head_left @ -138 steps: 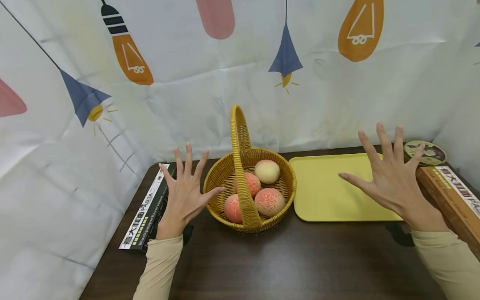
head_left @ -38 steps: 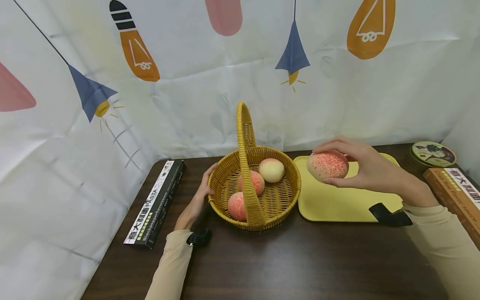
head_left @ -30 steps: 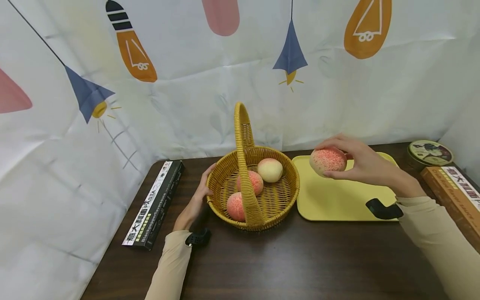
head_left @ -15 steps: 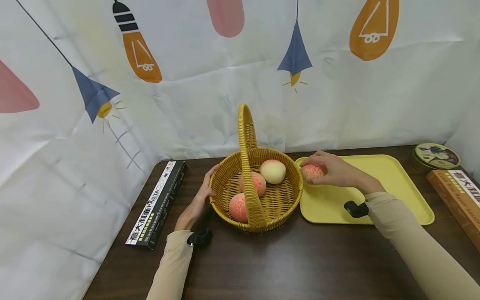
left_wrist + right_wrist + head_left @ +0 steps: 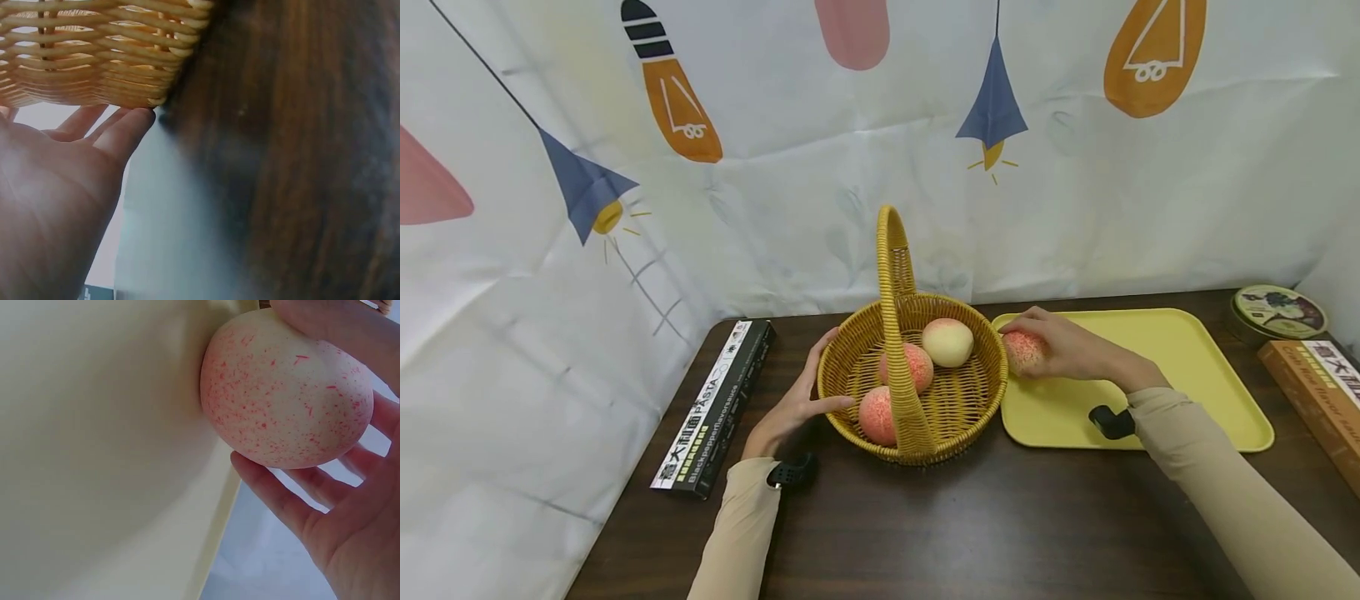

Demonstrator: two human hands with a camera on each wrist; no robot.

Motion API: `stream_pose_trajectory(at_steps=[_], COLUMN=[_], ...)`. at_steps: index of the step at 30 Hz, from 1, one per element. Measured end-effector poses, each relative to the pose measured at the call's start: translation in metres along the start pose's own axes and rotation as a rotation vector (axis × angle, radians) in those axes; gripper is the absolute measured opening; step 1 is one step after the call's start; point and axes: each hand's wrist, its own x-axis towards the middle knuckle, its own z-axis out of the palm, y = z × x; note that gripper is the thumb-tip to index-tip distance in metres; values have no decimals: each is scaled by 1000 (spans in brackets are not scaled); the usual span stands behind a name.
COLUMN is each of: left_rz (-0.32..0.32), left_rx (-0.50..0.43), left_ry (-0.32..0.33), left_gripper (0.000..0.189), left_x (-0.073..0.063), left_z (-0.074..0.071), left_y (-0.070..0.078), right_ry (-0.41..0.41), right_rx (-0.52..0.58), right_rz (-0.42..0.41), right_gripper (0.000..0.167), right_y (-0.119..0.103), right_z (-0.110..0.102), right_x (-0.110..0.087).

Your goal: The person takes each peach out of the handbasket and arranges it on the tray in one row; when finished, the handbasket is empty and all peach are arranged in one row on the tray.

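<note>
My right hand [image 5: 1078, 350] has its fingers and thumb around a pink-speckled peach [image 5: 1024, 353] at the left end of the yellow tray [image 5: 1165, 367]. In the right wrist view that peach [image 5: 281, 394] appears against the tray [image 5: 94, 425], thumb on one side, fingers on the other. A woven basket [image 5: 955, 408] with a tall handle stands left of the tray; three peaches lie inside, one paler [image 5: 947, 342]. Straight fingers of my left hand [image 5: 797, 408] touch the basket's left side, thumb spread toward the rim. The left wrist view shows fingertips against the basket's weave [image 5: 94, 62].
A black pasta box [image 5: 713, 408] lies at the table's left edge. On the right are a brown pasta box [image 5: 1311, 400] and a round tin [image 5: 1279, 312]. A printed cloth [image 5: 790, 208] hangs behind the dark table [image 5: 955, 525].
One peach has left the basket in my right hand, moving over the tray and then down at its left end. My left hand came to the basket's side; its thumb has now spread out.
</note>
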Motion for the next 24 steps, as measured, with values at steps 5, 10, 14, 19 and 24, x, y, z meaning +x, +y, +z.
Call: stream_pose_trajectory(at_steps=[5, 10, 14, 19, 24], left_rz=[9, 25, 35, 31, 54], left_rx=[-36, -51, -61, -69, -70], left_ry=[0, -5, -14, -14, -11], left_gripper=[105, 104, 103, 103, 103], left_x=[1, 1, 2, 3, 2], left_z=[1, 1, 1, 1, 0], left_y=[-3, -4, -4, -6, -8], right_ry=[6, 21, 36, 53, 52], right_rx=[0, -2, -10, -40, -23], right_rz=[-6, 31, 73, 85, 54], right_gripper=[58, 60, 60, 59, 61], right_y=[1, 1, -1, -3, -1], right_z=[1, 2, 1, 3, 4], right_x=[-1, -1, -2, -2, -1])
